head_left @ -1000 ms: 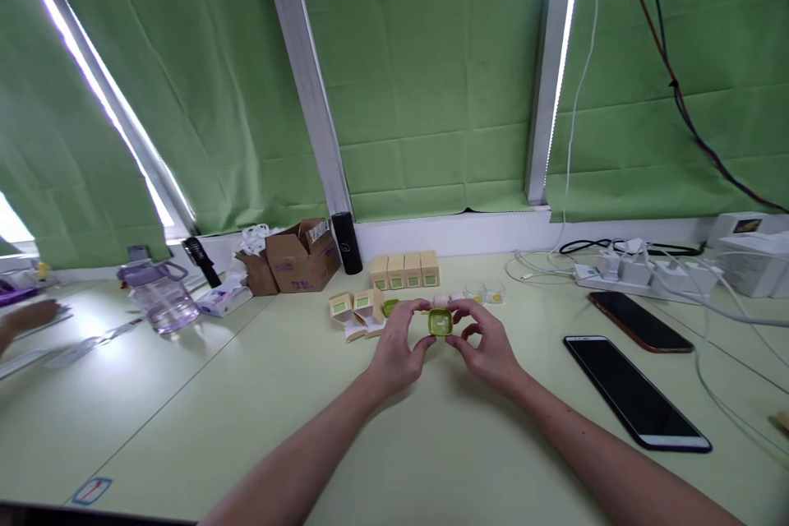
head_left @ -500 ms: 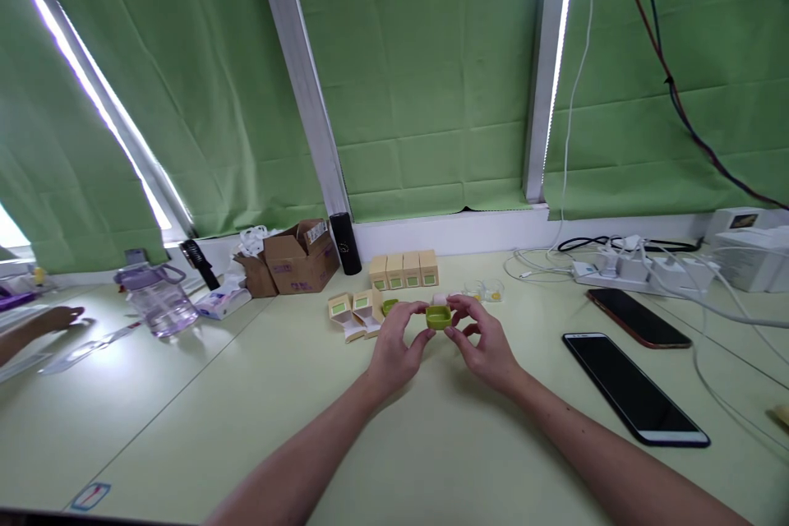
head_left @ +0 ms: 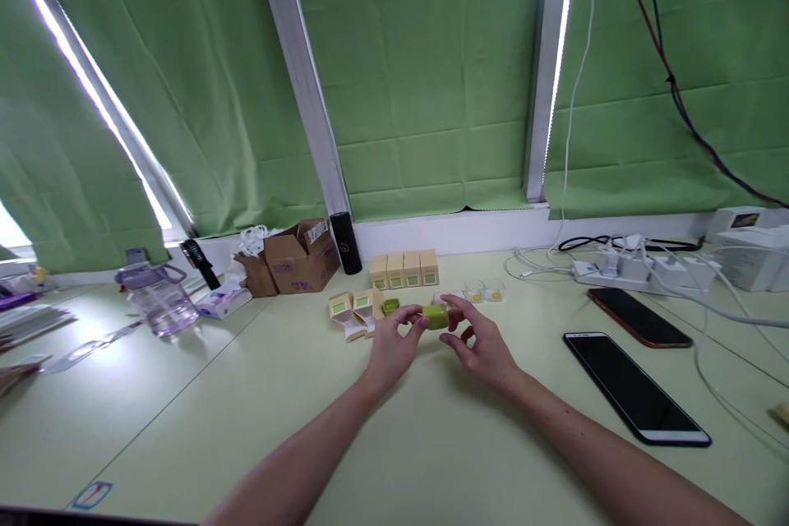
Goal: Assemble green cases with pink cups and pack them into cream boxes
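Between my two hands, above the table, is a small green container (head_left: 436,316), its smooth side turned toward me. My left hand (head_left: 395,343) pinches its left end with thumb and fingertips. On its right end rest the fingers of my right hand (head_left: 482,343), the thumb apart below it. Another small green piece (head_left: 390,306) lies just beyond my left hand, beside two opened cardboard boxes (head_left: 356,311). Several closed small boxes (head_left: 403,269) stand in a row behind. Clear cases with yellow bits (head_left: 484,290) lie beyond my right hand.
Two phones (head_left: 634,388) and a power strip (head_left: 641,271) with cables are at the right. A brown carton (head_left: 302,259), a black cylinder (head_left: 346,243) and a purple bottle (head_left: 157,297) stand at the back left. Another person's hand (head_left: 17,376) shows at the left edge.
The green container has been turned, so its open hollow no longer faces me. My right thumb has come off it. The other person's hand has moved down and toward the left edge.
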Motion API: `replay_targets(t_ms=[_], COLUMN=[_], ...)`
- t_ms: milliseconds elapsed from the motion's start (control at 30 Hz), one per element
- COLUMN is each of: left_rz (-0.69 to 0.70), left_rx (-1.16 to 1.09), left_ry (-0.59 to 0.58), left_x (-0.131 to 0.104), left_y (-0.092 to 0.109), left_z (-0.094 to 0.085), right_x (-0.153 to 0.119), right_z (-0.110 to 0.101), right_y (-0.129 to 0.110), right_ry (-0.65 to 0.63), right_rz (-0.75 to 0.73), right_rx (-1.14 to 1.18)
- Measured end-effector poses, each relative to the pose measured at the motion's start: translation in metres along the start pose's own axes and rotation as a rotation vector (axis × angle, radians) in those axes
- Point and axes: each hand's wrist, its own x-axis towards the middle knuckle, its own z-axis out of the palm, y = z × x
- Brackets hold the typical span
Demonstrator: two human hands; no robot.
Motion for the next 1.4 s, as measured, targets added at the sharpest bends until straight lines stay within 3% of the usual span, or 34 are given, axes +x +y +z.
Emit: replay_targets(t_ms=[300, 600, 900, 1133, 1400], left_rz=[-0.038, 0.133, 0.157, 0.271, 0.537], left_rx=[0.035, 0.098, 0.180, 0.279, 0.432], left_ry=[-0.077, -0.125, -0.134, -0.114, -0.183], left_x=[0.001, 0.001, 0.001, 0.000, -0.003], left_y=[0.000, 0.000, -0.008, -0.008, 0.002], left_z=[0.001, -0.004, -0.005, -0.007, -0.011], right_x=[0.002, 0.004, 0.004, 0.006, 0.005], right_z=[0.002, -0.002, 0.002, 0.003, 0.005], right_y=[0.002, -0.008, 0.001, 0.003, 0.003], right_ry=[-0.041, -0.014, -0.015, -0.018, -0.051], right_rz=[0.063, 0.148, 0.222, 0.255, 0.271], right_rx=[0.043, 0.194, 0.374, 0.523, 0.523])
